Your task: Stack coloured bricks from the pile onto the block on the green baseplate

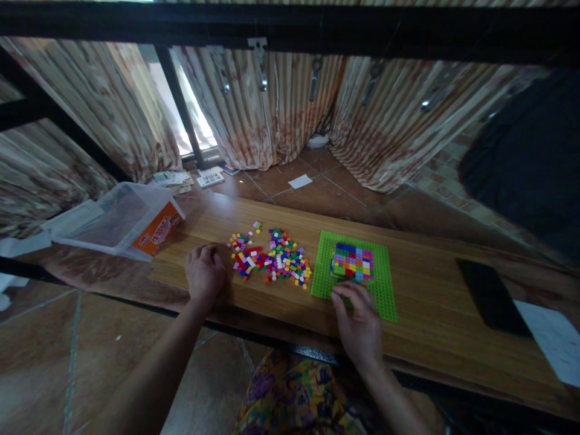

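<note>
My right hand (pixel 359 323) is over the front of a green studded baseplate (pixel 386 284). Its thumb and forefinger are pinched together, and whatever may lie between them is too small to make out. Just beyond the fingertips, a square build of multicoloured toy bricks (pixel 352 260) stands on the baseplate. My left hand (pixel 205 272) rests on the wooden table with its fingers curled in, left of a pile of loose toy bricks (pixel 283 260). Nothing shows in that hand. The pile spreads between my two hands, mostly small bricks with a few longer red and white ones.
A clear plastic box (pixel 122 220) with an orange label stands at the table's left end. On the right lie a dark flat object (pixel 492 296) and a white sheet (pixel 550 338). Striped curtains (pixel 272 115) hang behind the table (pixel 426 314). Someone's dark clothing (pixel 530 157) shows at upper right.
</note>
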{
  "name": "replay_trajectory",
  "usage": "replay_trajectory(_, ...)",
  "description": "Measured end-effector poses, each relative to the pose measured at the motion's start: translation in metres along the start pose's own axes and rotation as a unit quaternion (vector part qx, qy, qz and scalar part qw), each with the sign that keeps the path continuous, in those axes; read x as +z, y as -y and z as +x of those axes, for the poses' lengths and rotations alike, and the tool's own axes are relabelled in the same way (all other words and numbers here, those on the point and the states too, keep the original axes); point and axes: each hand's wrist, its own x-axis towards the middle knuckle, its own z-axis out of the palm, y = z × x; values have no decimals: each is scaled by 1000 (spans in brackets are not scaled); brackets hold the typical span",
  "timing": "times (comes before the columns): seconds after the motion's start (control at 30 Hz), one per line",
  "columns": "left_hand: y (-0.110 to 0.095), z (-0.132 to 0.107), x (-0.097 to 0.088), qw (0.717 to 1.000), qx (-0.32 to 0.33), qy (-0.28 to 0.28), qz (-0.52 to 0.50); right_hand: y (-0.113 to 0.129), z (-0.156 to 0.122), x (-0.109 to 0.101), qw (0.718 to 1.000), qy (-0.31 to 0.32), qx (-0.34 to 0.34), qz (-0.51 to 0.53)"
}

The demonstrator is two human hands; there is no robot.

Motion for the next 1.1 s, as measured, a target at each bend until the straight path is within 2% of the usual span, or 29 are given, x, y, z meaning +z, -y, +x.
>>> replay_trajectory(0.07, 0, 0, -1, 1000, 2, 2, 2, 7, -1, 9, 999, 48, -11, -12)
replay_trajectory(0.23, 0, 0, 0, 1000, -1, -4, -5, 17, 11, 34, 991, 107, -44, -64)
replay_trajectory(0.43, 1, 0, 2, 1000, -6, -4, -4, 8, 20, 47, 981, 155, -67, -93)
replay_trajectory(0.57, 0, 0, 3, 1000, -13, 1, -6, 6, 23, 44, 989, 138, -48, -38)
replay_trajectory(0.8, 0, 0, 1, 1000, -9, 1, -13, 12, 22, 36, 986, 69, 66, 136)
replay_trajectory(0.93, 1, 0, 1, 1000, -3, 0, -8, 12, 21, 27, 984, 44, 68, 156)
replay_trajectory(1.1, 3, 2, 2, 1000, 5, 0, 3, 8, 13, 12, 987, 43, 75, 137)
